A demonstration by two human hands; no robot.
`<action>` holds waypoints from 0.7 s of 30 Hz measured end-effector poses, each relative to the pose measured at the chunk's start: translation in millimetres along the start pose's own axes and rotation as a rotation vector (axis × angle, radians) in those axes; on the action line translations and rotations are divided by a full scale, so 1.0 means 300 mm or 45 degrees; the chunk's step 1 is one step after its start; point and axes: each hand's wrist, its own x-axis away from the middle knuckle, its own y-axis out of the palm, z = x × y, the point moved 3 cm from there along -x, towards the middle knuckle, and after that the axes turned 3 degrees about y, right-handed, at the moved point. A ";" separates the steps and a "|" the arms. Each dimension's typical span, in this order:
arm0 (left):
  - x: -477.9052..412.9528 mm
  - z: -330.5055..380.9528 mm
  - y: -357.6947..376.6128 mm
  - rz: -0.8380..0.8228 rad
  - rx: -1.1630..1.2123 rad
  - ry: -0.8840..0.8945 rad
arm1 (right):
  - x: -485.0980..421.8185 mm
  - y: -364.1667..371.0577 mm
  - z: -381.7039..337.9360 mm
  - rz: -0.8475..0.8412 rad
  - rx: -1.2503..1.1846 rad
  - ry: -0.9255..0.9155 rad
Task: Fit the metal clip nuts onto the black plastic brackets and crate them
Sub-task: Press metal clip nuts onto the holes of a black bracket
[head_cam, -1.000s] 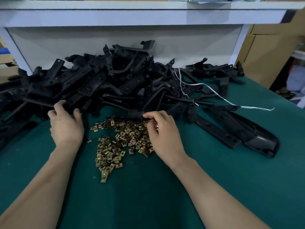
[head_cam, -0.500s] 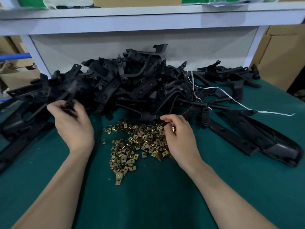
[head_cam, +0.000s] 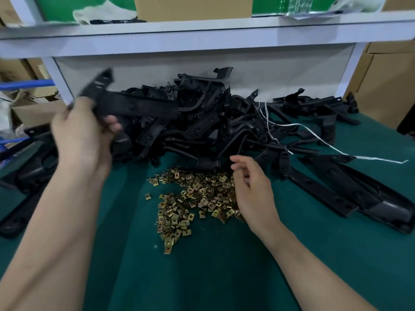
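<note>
A big heap of black plastic brackets (head_cam: pixel 202 122) lies across the back of the green table (head_cam: pixel 202 277). In front of it a loose pile of brass-coloured clip nuts (head_cam: pixel 190 198) is spread on the cloth. My left hand (head_cam: pixel 78 133) grips one long black bracket (head_cam: pixel 125 104), lifted above the heap and blurred by motion. My right hand (head_cam: pixel 251 187) hovers at the right edge of the nut pile with fingers curled; whether a nut sits between its fingertips is hidden.
A long black bracket (head_cam: pixel 350 189) lies alone on the right of the table. A white string (head_cam: pixel 325 142) trails over the heap. A white shelf (head_cam: pixel 202 39) overhangs the back. Cardboard boxes (head_cam: pixel 381 75) stand on the right, and clutter on the left.
My left hand has pulled a bracket out of the heap and raised it. My right hand has lifted a little from the nut pile. The view has tilted upward.
</note>
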 end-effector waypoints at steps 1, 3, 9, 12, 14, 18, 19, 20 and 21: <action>0.034 -0.011 0.028 -0.096 -0.003 -0.066 | -0.001 -0.003 0.002 0.015 -0.063 0.019; 0.110 -0.055 0.075 -0.291 -0.042 -0.218 | -0.002 -0.012 0.002 0.065 -0.237 0.081; 0.281 -0.196 0.103 -0.630 -0.114 -0.418 | -0.008 -0.072 -0.011 0.175 -0.751 0.345; 0.381 -0.253 0.069 -0.698 -0.164 -0.371 | 0.011 -0.079 -0.026 0.058 -0.975 0.499; 0.439 -0.274 0.040 -0.712 -0.334 -0.233 | 0.027 -0.087 -0.033 0.029 -1.087 0.545; 0.485 -0.238 -0.014 -0.676 -0.815 0.265 | 0.058 -0.118 -0.034 -0.082 -1.247 0.628; 0.486 -0.225 -0.028 -0.674 -0.904 0.379 | 0.066 -0.129 -0.032 -0.122 -1.278 0.646; 0.487 -0.216 -0.039 -0.681 -0.972 0.476 | 0.072 -0.141 -0.029 -0.167 -1.301 0.660; 0.488 -0.210 -0.048 -0.693 -1.022 0.558 | 0.078 -0.155 -0.029 -0.218 -1.302 0.676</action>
